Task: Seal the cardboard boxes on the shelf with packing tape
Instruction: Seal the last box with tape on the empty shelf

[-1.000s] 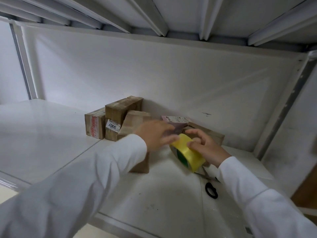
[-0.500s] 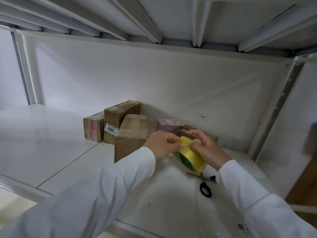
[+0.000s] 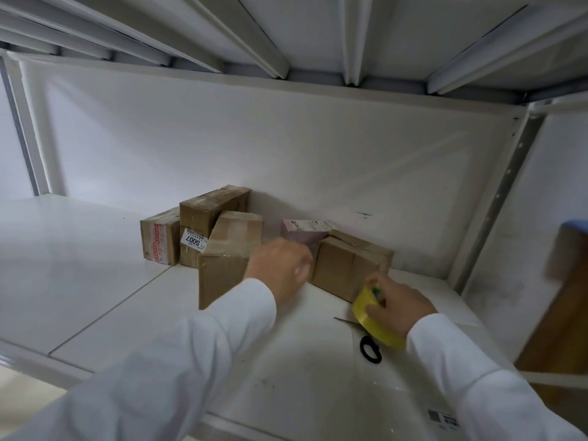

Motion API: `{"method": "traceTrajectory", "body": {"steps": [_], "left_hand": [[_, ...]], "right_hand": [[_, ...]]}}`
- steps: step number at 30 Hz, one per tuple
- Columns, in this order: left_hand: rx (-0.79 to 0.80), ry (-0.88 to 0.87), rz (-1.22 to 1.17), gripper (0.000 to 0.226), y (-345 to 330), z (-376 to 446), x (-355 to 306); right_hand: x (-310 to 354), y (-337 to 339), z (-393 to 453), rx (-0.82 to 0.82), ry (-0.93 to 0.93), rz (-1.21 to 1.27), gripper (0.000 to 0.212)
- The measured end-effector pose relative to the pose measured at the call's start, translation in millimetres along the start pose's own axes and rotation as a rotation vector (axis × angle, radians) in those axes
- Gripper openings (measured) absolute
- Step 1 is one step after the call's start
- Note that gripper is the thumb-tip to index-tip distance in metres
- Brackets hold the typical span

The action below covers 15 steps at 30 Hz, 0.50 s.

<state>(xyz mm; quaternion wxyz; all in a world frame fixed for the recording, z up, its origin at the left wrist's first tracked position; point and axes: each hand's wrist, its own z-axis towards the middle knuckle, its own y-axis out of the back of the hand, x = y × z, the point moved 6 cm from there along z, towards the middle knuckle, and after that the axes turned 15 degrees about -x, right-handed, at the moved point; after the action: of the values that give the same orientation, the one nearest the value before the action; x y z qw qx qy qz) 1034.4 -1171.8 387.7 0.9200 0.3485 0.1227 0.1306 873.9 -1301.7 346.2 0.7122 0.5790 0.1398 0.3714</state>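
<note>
Two hands over the white shelf (image 3: 95,281), both in white sleeves. Right hand (image 3: 402,305) wrapped round a roll of yellow packing tape (image 3: 374,316), fingers curled over its rim, roll held on edge just beside the lower corner of the nearest brown cardboard box (image 3: 346,265). Left hand (image 3: 280,268) blurred, hanging between that box and a taller tilted box (image 3: 227,259); fingers loosely bent, nothing seen in them, though too smeared to tell for sure. Five boxes grouped against the back wall: a small one with red print (image 3: 159,240) far left, a box bearing a "5007" label (image 3: 203,222) next to it, the tilted one in front, a pinkish box (image 3: 302,232) behind the nearest brown one. Black-handled scissors (image 3: 369,346) flat on the shelf, just below the tape roll.
</note>
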Motion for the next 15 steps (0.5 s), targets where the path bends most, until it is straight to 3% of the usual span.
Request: {"method": "traceTrajectory", "body": {"steps": [3, 5, 7, 9, 10, 13, 15], "left_hand": [[-0.076, 0.15, 0.252, 0.036, 17, 21, 38], [0.028, 0.367, 0.256, 0.053, 15, 27, 76], [0.16, 0.523, 0.185, 0.068, 4, 26, 113], [0.261, 0.578, 0.1, 0.073, -11, 21, 136], [0.316, 0.582, 0.075, 0.068, -18, 15, 139], [0.343, 0.516, 0.11, 0.052, -25, 3, 134], [0.316, 0.535, 0.112, 0.051, -24, 2, 132]], "right_hand": [[6, -23, -8, 0.127, -0.011, -0.189, 0.049], [13, -25, -6, 0.148, -0.031, -0.306, 0.049], [28, -16, 4, 0.044, -0.044, -0.37, 0.046], [54, -9, 18, -0.097, -0.034, -0.126, 0.038], [69, -12, 25, -0.091, -0.042, 0.089, 0.037], [110, -44, 39, 0.164, -0.312, 0.713, 0.05], [125, -68, 37, 0.315, -0.524, 0.89, 0.06]]}}
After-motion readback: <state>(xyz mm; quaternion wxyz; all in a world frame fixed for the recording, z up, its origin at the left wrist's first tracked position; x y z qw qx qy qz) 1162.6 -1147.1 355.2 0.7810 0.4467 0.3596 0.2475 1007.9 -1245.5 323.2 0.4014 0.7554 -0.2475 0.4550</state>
